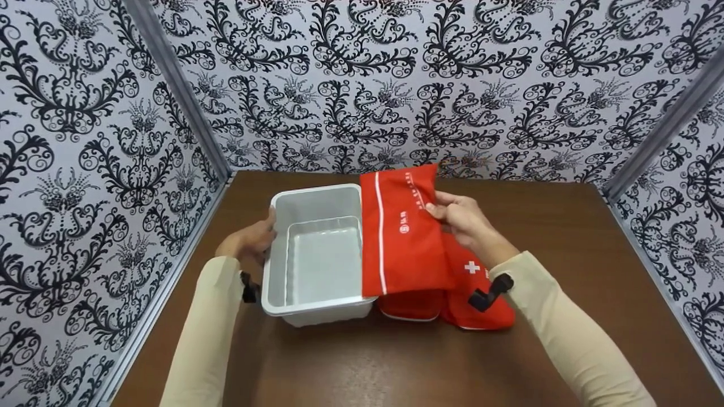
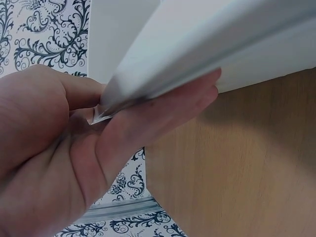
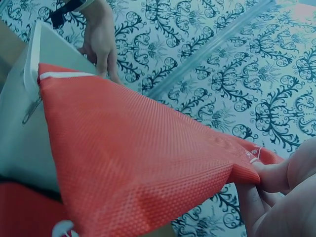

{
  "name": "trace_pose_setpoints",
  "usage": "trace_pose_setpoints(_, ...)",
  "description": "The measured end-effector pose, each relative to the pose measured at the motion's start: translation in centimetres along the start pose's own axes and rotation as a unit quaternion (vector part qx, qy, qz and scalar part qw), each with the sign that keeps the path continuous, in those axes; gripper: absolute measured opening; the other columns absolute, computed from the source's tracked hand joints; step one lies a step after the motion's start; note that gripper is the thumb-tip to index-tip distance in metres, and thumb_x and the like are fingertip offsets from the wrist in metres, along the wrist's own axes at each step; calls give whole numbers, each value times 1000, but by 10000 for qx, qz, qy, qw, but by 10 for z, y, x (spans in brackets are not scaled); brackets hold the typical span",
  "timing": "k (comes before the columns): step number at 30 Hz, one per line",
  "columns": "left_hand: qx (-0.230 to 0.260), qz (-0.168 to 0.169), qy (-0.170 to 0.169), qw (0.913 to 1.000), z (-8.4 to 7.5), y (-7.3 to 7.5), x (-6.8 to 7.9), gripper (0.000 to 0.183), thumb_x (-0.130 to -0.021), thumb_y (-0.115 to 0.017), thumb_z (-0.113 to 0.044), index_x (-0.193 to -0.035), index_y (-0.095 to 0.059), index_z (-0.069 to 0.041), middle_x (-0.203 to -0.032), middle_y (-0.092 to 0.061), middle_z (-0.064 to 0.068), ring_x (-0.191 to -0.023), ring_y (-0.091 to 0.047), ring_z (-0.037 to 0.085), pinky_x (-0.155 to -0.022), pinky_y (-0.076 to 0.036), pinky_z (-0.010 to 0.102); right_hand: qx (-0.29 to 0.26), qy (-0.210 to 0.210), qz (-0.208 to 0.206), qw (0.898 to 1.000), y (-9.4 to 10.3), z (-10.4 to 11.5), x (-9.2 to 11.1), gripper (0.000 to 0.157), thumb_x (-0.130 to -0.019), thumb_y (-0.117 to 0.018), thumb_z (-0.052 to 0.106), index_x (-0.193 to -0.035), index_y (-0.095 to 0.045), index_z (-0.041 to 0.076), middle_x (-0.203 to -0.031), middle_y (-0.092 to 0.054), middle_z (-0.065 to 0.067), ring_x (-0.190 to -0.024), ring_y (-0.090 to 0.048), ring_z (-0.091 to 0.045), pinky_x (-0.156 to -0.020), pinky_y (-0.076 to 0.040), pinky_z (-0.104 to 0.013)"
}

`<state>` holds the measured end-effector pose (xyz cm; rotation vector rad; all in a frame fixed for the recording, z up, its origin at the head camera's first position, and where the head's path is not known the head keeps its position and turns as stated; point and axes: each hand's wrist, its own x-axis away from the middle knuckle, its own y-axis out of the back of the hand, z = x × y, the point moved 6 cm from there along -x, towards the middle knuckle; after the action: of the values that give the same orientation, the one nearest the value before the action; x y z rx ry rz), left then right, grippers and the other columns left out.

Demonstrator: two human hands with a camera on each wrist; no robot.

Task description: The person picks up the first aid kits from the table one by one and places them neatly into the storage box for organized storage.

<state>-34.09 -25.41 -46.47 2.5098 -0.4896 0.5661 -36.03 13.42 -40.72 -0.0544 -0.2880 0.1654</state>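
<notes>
A light grey plastic tub [image 1: 317, 308] stands on the table, tilted slightly, with nothing visible inside it. My left hand [image 1: 253, 237] grips its left rim, thumb on top and fingers beneath the lip, as the left wrist view shows on the rim [image 2: 163, 64]. My right hand [image 1: 465, 217] pinches the right edge of a flat red fabric pouch [image 1: 410, 254] with a white stripe and white lettering. The striped edge of this pouch overlaps the tub's right rim. In the right wrist view, the thumb and fingers [image 3: 271, 175] hold a gathered corner of the cloth.
Partly beneath the raised pouch lie more red items: one with a white cross [image 1: 481, 308] and another [image 1: 410, 308] close against the tub's right side. Patterned walls [image 1: 367, 85] with metal corner edging enclose the brown wooden table [image 1: 350, 362] at the back and sides.
</notes>
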Motion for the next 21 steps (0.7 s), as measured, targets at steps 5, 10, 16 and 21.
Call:
trace_pose_setpoints(5,-555,-47,-163,9983,-2,3,2,70,-105,-25,-8,-153,24,2,-146,-41,35,-134,-47,41,-124,-10,63,-361,-25,16,9993,-16,-4,-8,55,-99,-57,4,-151,-42,6,-85,-72,8,-76,-70,-9,-73,-61,-24)
trace_pose_setpoints(10,-872,13,-227,9959,-2,5,2,74,-103,-27,-4,-151,29,1,-123,-55,32,-100,-63,31,-122,-23,62,-695,-42,27,9976,-36,-8,-17,53,-99,-55,1,-150,-43,4,-85,-70,4,-75,-69,-9,-73,-61,-24)
trace_pose_setpoints(16,-522,128,-177,9984,-3,2,4,72,-105,-25,-4,-151,31,-1,-148,-35,37,-134,-46,44,-120,-21,66,-782,-164,52,9968,-63,-18,-27,52,-98,-55,0,-149,-46,5,-89,-69,1,-76,-68,-11,-71,-61,-25)
trace_pose_setpoints(21,-399,139,-175,9990,-5,-1,5,75,-104,-25,-1,-148,35,-2,-159,-16,37,-146,-29,49,-119,-23,67,-806,-149,123,9966,-86,-27,-33,52,-97,-54,-3,-148,-46,2,-92,-67,-1,-75,-67,-10,-67,-60,-23)
